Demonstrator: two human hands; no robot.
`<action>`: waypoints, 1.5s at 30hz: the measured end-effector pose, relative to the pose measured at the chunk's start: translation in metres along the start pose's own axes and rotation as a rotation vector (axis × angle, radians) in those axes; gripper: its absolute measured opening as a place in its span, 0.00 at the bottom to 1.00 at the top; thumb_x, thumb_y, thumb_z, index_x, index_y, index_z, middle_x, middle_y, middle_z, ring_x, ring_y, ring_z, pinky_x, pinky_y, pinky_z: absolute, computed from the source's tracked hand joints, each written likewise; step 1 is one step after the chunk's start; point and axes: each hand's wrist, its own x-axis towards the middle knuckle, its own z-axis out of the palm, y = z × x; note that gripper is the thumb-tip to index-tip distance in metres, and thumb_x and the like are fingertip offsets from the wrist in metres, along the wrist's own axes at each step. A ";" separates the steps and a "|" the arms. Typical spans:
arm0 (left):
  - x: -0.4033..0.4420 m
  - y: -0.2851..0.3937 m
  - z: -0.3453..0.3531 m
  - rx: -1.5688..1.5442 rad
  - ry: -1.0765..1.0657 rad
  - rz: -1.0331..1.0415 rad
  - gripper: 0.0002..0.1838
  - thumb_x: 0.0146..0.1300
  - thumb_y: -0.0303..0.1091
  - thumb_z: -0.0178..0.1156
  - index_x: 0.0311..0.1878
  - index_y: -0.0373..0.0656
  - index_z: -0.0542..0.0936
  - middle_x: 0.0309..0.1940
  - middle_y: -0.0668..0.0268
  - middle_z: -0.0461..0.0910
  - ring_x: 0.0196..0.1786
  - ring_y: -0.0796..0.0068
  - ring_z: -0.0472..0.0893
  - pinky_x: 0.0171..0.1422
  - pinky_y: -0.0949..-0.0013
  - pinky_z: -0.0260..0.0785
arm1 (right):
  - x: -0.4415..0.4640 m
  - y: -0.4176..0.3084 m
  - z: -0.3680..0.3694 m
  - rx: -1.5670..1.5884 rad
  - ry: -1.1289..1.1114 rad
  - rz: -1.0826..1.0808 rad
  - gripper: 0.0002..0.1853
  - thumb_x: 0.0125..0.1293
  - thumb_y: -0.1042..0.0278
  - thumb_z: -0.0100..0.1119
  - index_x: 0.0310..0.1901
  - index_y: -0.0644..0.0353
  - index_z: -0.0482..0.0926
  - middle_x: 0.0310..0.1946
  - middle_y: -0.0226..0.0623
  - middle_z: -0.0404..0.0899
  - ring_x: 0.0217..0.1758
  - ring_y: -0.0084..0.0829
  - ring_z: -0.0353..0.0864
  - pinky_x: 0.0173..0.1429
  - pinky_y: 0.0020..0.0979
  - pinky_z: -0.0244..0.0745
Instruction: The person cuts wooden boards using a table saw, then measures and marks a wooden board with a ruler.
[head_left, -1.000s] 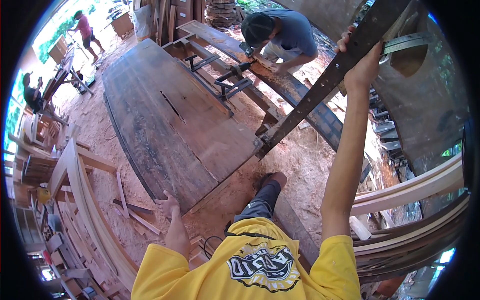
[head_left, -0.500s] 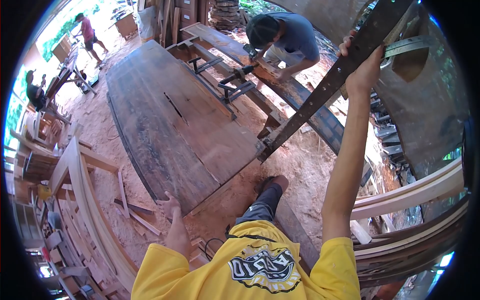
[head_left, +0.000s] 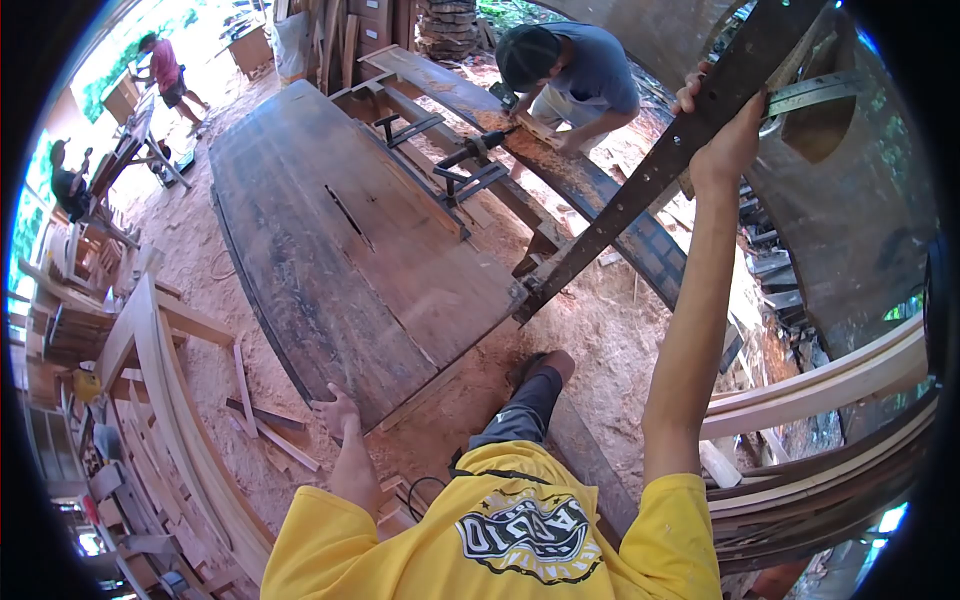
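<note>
- the wooden top (head_left: 350, 280), the biggest thing here, spreads toward ten o'clock; its boards lie edge to edge as one panel, so that much looks done, but its face is patchy and dusty, and i judge the surface unfinished.
- the plank (head_left: 580, 185) runs past the top toward one o'clock, with reddish shavings (head_left: 545, 155) on it; work there looks partway along.
- the dark beam (head_left: 655, 170) slants from the two o'clock rim to the middle, its low end at or just beside the top's near corner; i cannot tell if the two touch, and no fastening between them can be made out.
- a co-worker (head_left: 590, 75) bends over the plank at one o'clock, a black tool (head_left: 503, 97) by the hands, its kind unclear.
- black frames (head_left: 478, 180) sit along the top's two o'clock edge; whether they grip it is unclear.
- the right hand (head_left: 728, 150), at two o'clock, is wrapped around the beam, holding it high.
- the slot (head_left: 348, 215), at ten o'clock in the top, is open and unfilled.
- the left hand (head_left: 340, 412), at eight o'clock, rests on the top's near edge, fingers loosely spread, not closed round anything that shows.
</note>
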 end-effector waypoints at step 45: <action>0.001 -0.098 0.004 -0.607 -0.163 0.358 0.42 0.61 0.54 0.67 0.74 0.44 0.65 0.73 0.49 0.64 0.76 0.46 0.63 0.77 0.43 0.60 | -0.021 0.075 -0.043 -0.819 0.349 -0.589 0.22 0.75 0.54 0.44 0.48 0.64 0.83 0.43 0.48 0.85 0.44 0.41 0.84 0.50 0.43 0.81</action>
